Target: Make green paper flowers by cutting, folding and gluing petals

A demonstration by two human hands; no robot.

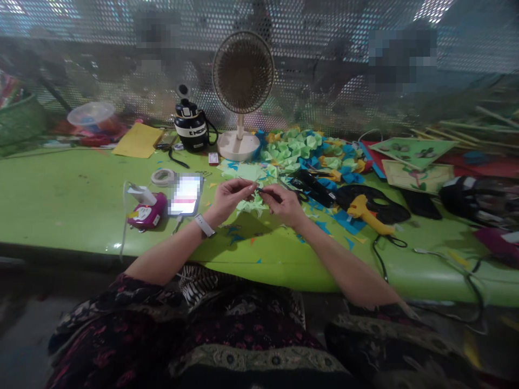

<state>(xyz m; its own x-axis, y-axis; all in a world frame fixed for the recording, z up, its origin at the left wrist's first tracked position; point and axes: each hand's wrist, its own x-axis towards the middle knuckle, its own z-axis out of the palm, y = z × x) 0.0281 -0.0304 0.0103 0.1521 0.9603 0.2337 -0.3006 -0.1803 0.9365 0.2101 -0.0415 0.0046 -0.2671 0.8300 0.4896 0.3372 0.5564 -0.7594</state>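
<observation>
My left hand [231, 201], with a white watch band [205, 225] at its wrist, has thumb and index finger pinched together. My right hand [287, 204] is closed in a pinch just beside it. A thin dark piece [260, 189] shows at the right fingertips, touching or nearly touching the left ones; it is too small to name. Light green paper pieces [250, 205] lie under both hands. Beyond them spreads a heap of folded green, blue and orange paper shapes [298, 146]. Black loops [300, 196] show beside my right hand.
A fan [239, 145] and a black-and-white bottle [191, 129] stand at the back. Left are a lit phone [185, 194], a tape roll [162, 176] and a purple power adapter [151, 212]. Right are a black stapler-like tool [314, 188] and a yellow glue gun [368, 215] with its cord.
</observation>
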